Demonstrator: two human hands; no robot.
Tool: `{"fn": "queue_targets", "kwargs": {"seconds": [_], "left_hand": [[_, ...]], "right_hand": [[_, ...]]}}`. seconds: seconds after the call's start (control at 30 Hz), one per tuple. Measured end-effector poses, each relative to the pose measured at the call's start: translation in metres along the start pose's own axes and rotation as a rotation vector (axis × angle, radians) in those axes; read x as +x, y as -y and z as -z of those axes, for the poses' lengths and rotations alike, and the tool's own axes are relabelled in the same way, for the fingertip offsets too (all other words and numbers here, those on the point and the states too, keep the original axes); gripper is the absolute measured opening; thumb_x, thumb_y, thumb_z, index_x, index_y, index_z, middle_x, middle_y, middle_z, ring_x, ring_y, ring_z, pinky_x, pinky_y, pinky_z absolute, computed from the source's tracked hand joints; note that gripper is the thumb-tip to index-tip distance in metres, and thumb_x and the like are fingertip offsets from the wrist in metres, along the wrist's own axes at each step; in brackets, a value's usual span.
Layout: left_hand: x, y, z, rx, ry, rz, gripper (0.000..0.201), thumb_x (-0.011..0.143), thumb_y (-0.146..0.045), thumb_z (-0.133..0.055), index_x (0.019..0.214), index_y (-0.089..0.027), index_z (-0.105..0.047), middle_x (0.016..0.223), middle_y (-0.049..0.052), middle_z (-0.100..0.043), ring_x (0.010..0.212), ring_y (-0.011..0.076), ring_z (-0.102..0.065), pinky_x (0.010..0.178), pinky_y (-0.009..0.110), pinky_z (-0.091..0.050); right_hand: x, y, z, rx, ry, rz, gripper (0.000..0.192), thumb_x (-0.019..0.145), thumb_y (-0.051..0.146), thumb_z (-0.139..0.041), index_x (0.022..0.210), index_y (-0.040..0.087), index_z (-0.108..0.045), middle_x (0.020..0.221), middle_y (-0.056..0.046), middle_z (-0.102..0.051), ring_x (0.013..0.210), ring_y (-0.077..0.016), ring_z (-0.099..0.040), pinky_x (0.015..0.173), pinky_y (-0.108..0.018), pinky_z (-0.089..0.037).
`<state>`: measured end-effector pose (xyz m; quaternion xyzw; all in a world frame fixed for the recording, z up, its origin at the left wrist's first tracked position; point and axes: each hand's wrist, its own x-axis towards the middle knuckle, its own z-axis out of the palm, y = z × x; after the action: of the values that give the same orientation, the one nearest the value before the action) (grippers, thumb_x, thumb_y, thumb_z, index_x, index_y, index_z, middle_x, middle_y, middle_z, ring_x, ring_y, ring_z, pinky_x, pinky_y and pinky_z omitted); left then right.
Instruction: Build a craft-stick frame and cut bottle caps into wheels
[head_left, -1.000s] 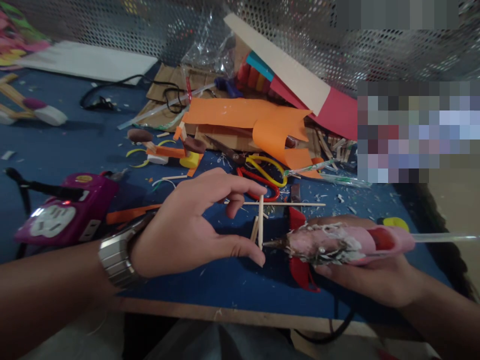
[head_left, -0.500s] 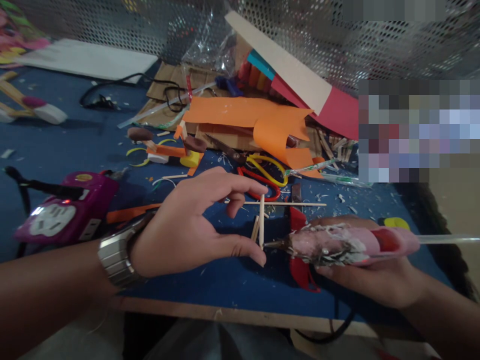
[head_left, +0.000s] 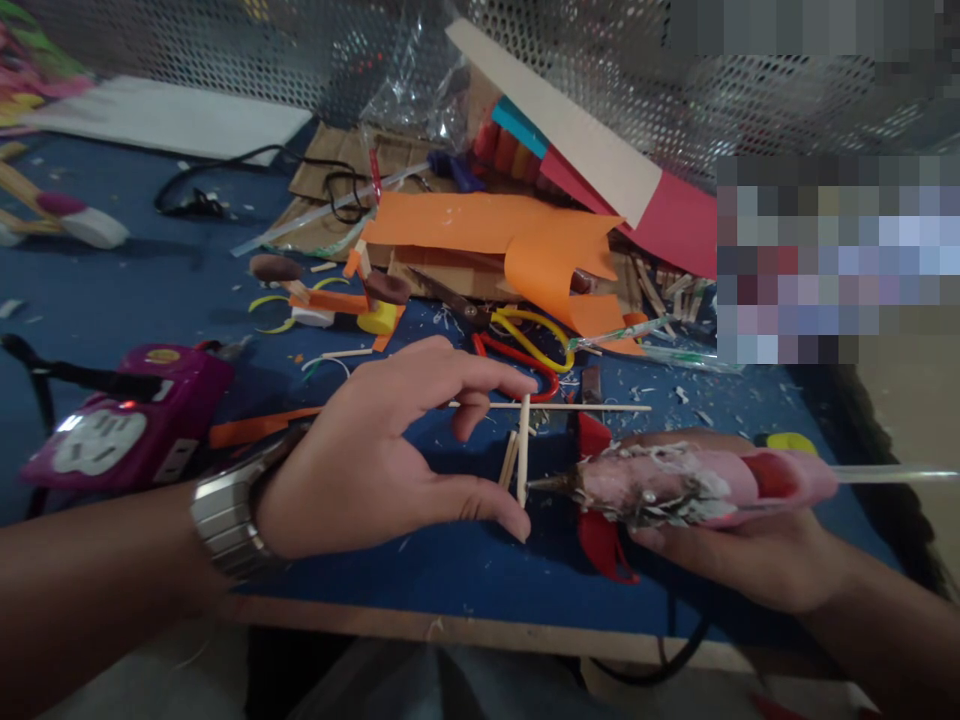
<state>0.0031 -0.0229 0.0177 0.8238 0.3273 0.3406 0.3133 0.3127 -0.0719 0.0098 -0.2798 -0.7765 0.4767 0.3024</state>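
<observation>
My left hand (head_left: 405, 450) grips a short thin wooden stick (head_left: 523, 445) lengthwise, its ends between thumb and forefinger. In my right hand (head_left: 757, 560) is a pink hot glue gun (head_left: 675, 485), smeared with dried glue and pointing left. Its metal nozzle touches or nearly touches the stick near the thumb end. A clear glue stick (head_left: 892, 472) runs out of the gun's back. Below the held stick lie a few short wooden sticks (head_left: 509, 459), and a long thin stick (head_left: 577, 407) lies behind. A red piece (head_left: 596, 545) shows under the gun's front.
Scissors (head_left: 536, 340) with red and yellow handles lie behind my hands, near orange paper (head_left: 465, 225). A small craft model (head_left: 330, 300) stands to their left. At the left is a purple power strip (head_left: 135, 415) with a black plug. Scraps litter the blue tabletop (head_left: 442, 590).
Both hands keep almost the same pose, the stick still pinched at the nozzle. The whole view has shifted very slightly.
</observation>
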Motion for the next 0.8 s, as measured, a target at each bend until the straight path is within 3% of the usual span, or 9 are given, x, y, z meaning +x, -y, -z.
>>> {"fn": "queue_targets", "kwargs": {"seconds": [0.23,0.67,0.8], "left_hand": [[0.0000,-0.0012,0.0007,0.014,0.016,-0.013,0.068,0.071,-0.066,-0.100,0.125,-0.029,-0.077,0.083,-0.004,-0.072,0.076,0.0186,-0.067,0.075,0.034,-0.054],[-0.0022,0.0009,0.0000,0.013,0.041,-0.036,0.071,0.074,-0.065,-0.099,0.129,-0.028,-0.074,0.084,-0.005,-0.070,0.075,0.0165,-0.066,0.079,0.034,-0.053],[-0.0003,-0.0006,0.0002,-0.003,0.043,-0.039,0.069,0.074,-0.068,-0.097,0.127,-0.029,-0.075,0.082,-0.004,-0.070,0.073,0.0171,-0.065,0.074,0.034,-0.052]], "right_hand": [[-0.0010,0.0007,0.0021,-0.056,-0.012,0.009,0.071,0.094,0.004,-0.077,0.154,0.043,-0.070,0.138,0.006,-0.083,0.121,-0.0206,-0.084,0.107,-0.020,-0.065],[-0.0017,0.0010,0.0015,-0.012,-0.016,-0.007,0.075,0.094,0.000,-0.076,0.155,0.044,-0.069,0.140,0.005,-0.082,0.124,-0.0225,-0.083,0.110,-0.022,-0.065],[-0.0019,0.0009,0.0011,-0.016,-0.037,-0.005,0.075,0.094,0.002,-0.076,0.154,0.046,-0.069,0.139,0.007,-0.083,0.122,-0.0215,-0.083,0.108,-0.021,-0.066]]}}
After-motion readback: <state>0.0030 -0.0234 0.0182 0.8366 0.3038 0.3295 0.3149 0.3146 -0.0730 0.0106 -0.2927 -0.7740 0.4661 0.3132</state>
